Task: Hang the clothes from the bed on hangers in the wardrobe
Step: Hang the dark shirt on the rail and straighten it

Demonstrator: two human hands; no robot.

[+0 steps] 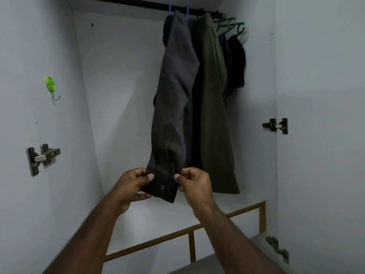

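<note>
Wardrobe (122, 91) interior, grey shirt sleeve (173, 107) vertical, cuff down.

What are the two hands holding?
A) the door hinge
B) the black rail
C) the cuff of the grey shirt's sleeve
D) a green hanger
C: the left hand and right hand each pinch a side of the buttoned cuff at the end of the grey shirt, which hangs from the rail.
</note>
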